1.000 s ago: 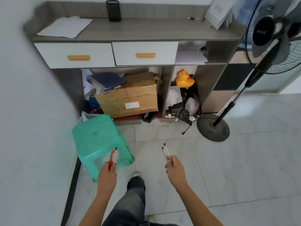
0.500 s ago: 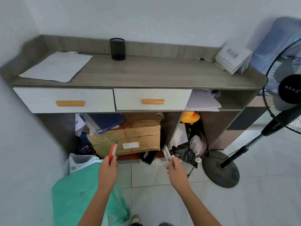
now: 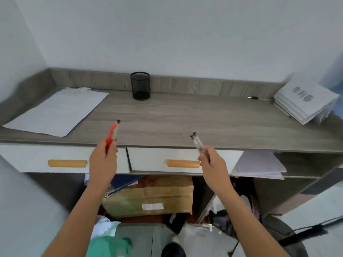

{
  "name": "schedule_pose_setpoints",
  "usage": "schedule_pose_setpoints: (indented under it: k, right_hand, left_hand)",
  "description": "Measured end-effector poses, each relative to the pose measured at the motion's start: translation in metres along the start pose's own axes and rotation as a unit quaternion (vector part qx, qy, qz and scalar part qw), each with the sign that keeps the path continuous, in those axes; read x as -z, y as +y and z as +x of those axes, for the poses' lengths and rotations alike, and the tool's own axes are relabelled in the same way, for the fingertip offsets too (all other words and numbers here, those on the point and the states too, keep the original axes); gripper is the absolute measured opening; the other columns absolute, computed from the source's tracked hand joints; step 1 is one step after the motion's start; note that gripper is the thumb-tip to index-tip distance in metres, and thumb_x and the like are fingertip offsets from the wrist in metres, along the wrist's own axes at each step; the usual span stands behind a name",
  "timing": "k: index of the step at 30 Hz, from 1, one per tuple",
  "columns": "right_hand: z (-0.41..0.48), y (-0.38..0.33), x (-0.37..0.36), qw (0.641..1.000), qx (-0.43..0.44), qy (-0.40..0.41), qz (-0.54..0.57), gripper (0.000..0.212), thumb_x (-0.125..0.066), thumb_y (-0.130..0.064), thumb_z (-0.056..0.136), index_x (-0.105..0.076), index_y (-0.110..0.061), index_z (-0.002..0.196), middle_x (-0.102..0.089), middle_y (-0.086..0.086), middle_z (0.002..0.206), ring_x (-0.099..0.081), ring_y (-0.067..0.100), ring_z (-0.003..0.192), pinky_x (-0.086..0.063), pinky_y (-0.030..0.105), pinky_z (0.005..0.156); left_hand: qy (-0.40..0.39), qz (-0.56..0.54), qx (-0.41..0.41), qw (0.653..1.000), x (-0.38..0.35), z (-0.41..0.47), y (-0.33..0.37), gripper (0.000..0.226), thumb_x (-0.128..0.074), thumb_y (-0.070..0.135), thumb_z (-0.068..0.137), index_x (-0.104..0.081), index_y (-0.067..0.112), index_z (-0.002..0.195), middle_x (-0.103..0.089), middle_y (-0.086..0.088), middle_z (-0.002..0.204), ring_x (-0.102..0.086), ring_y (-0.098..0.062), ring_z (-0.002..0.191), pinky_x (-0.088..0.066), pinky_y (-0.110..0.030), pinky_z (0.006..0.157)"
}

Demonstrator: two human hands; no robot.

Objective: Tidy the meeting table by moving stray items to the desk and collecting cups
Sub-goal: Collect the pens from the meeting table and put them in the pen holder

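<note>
Since the earlier frame, both hands have risen from the level of the lower compartment to the front edge of the surface [image 3: 185,115], and the pen tips now overlap its wooden top.

The left hand [image 3: 103,161], at centre left of the frame, grips a red pen [image 3: 111,136] in curled fingers, dark tip pointing up. A clear barrel appears to lie against the pen; whether it is a separate pen cannot be told. The right hand [image 3: 213,164], at centre right, pinches two clear pens [image 3: 197,142], their dark ends up and tilted to the left.

Both hands are in front of two white drawers [image 3: 178,160] with orange handles. On the surface, a black mesh pen holder [image 3: 140,85] stands upright at upper centre, against the back rail. A white paper sheet [image 3: 59,112] lies flat at the left. A stack of white booklets [image 3: 304,101] leans at the right end. Below the drawers, a cardboard box [image 3: 154,197] occupies the open compartment. A green stool [image 3: 107,245] is at the bottom edge.
</note>
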State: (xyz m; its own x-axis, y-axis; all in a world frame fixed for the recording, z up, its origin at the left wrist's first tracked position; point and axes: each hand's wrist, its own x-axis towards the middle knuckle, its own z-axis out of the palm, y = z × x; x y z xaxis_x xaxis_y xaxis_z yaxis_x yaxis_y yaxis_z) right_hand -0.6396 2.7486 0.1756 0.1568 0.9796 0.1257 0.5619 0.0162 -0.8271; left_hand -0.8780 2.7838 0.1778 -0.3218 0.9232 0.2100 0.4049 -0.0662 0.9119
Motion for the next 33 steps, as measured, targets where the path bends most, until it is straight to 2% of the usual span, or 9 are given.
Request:
schedule_pose_setpoints:
  k: [4,6,9,11,15,17,22,27,33]
  right_hand:
    - [0.093,-0.003,0.016,0.995,0.078,0.010,-0.067,0.020,-0.035,-0.015,0.096,-0.043,-0.023,0.080,-0.040,-0.006,0.064,-0.037,0.014,0.056,-0.028,0.024,0.050]
    - [0.135,-0.004,0.021,0.988,0.115,0.018,-0.103,0.016,-0.037,-0.011,0.095,-0.050,-0.017,0.088,-0.046,-0.005,0.071,-0.043,0.018,0.065,-0.029,0.025,0.053]
    - [0.188,0.000,0.021,0.967,0.189,0.025,-0.167,0.023,-0.040,-0.007,0.093,-0.056,-0.004,0.108,-0.060,0.013,0.094,-0.055,0.032,0.083,-0.040,0.037,0.070]
    - [0.213,0.002,0.015,0.956,0.220,0.015,-0.193,0.024,-0.043,-0.005,0.092,-0.058,-0.004,0.110,-0.063,0.018,0.096,-0.057,0.035,0.086,-0.043,0.042,0.074]
    - [0.249,0.006,-0.003,0.928,0.282,0.030,-0.241,0.019,-0.051,-0.003,0.078,-0.063,-0.008,0.091,-0.064,0.010,0.069,-0.060,0.032,0.059,-0.044,0.036,0.050]
    - [0.264,0.005,-0.010,0.920,0.294,0.033,-0.258,0.019,-0.055,-0.001,0.075,-0.064,-0.009,0.089,-0.063,0.008,0.067,-0.059,0.030,0.055,-0.039,0.033,0.047]
    - [0.294,0.001,-0.019,0.905,0.315,0.039,-0.283,0.027,-0.069,0.007,0.068,-0.063,-0.010,0.089,-0.063,0.007,0.067,-0.058,0.029,0.055,-0.034,0.031,0.048]
    - [0.315,-0.006,-0.022,0.892,0.325,0.065,-0.306,0.033,-0.073,0.008,0.061,-0.063,-0.010,0.086,-0.061,0.006,0.062,-0.057,0.028,0.050,-0.037,0.032,0.042]
    - [0.332,-0.015,-0.046,0.874,0.337,0.084,-0.339,0.039,-0.080,0.007,0.052,-0.063,-0.013,0.081,-0.057,0.001,0.056,-0.051,0.020,0.043,-0.026,0.024,0.045]
  left_hand:
    - [0.010,0.051,-0.063,0.997,-0.026,0.070,0.033,0.012,-0.039,0.017,0.095,-0.051,0.013,0.098,-0.050,-0.006,0.073,-0.046,-0.021,0.065,-0.038,-0.033,0.063]
    - [0.031,0.139,-0.129,0.981,-0.039,0.102,0.046,0.017,-0.043,0.014,0.094,-0.057,0.008,0.102,-0.053,-0.008,0.079,-0.048,-0.026,0.072,-0.036,-0.034,0.066]
    - [0.090,0.314,-0.223,0.919,-0.055,0.147,0.052,0.020,-0.047,0.013,0.090,-0.063,0.006,0.100,-0.064,-0.015,0.082,-0.059,-0.037,0.076,-0.040,-0.040,0.065]
    - [0.112,0.393,-0.263,0.874,-0.060,0.171,0.049,0.020,-0.051,0.016,0.081,-0.067,0.008,0.091,-0.066,-0.016,0.072,-0.062,-0.038,0.067,-0.042,-0.039,0.059]
    - [0.118,0.456,-0.270,0.840,-0.063,0.216,0.048,0.012,-0.061,0.013,0.075,-0.070,0.012,0.083,-0.063,-0.014,0.063,-0.061,-0.035,0.058,-0.044,-0.040,0.063]
    - [0.115,0.492,-0.285,0.814,-0.065,0.241,0.051,0.011,-0.064,0.011,0.067,-0.071,0.014,0.075,-0.061,-0.012,0.059,-0.060,-0.032,0.055,-0.045,-0.039,0.062]
    - [0.018,0.622,-0.370,0.690,-0.083,0.299,0.071,0.013,-0.064,0.006,0.046,-0.066,0.018,0.053,-0.055,-0.006,0.051,-0.056,-0.025,0.050,-0.046,-0.034,0.057]
    - [-0.115,0.716,-0.392,0.566,-0.105,0.340,0.063,0.027,-0.083,0.012,0.030,-0.060,0.022,0.040,-0.052,0.001,0.046,-0.054,-0.022,0.050,-0.046,-0.028,0.056]
    - [-0.146,0.736,-0.465,0.470,-0.108,0.367,0.046,0.028,-0.082,0.019,0.023,-0.061,0.028,0.039,-0.057,0.007,0.050,-0.059,-0.014,0.057,-0.054,-0.031,0.070]
